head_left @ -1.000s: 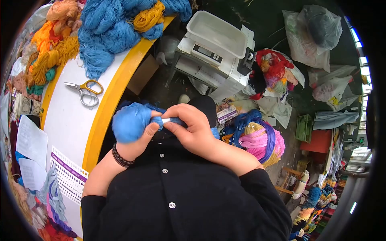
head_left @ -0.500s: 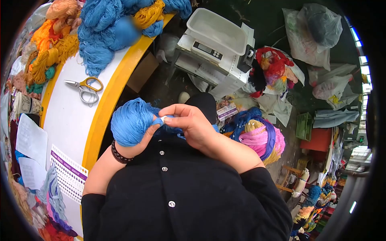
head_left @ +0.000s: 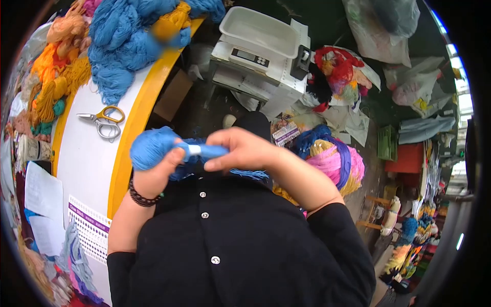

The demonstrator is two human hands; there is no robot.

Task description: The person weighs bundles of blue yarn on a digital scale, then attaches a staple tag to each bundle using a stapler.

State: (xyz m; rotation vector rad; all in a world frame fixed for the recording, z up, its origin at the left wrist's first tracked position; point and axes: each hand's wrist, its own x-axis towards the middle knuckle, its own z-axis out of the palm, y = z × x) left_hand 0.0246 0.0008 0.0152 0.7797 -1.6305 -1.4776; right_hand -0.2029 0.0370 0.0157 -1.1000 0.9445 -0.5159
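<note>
A bundle of blue yarn [head_left: 151, 148] is in my left hand [head_left: 162, 171], whose thumb and fingers are wrapped around it near a white band [head_left: 195, 149]. The band circles the narrow part of the bundle. My right hand [head_left: 243, 148], slightly blurred, has its thumb and fingers around the narrow end of the yarn, to the right of the band. Loose blue strands [head_left: 249, 174] hang below my right hand, in front of the black shirt.
Scissors [head_left: 105, 122] lie on the white table with a yellow edge [head_left: 123, 176], below piled blue skeins [head_left: 120, 48]. A punched card [head_left: 89, 225] sits nearer me. Ahead stands a scale with a white tray [head_left: 261, 30]. A multicoloured yarn bundle [head_left: 332, 163] is at my right.
My right hand has shifted from pinching at the white band to the yarn end beyond it. The white band now shows wrapped around the yarn. The whole view has shifted slightly.
</note>
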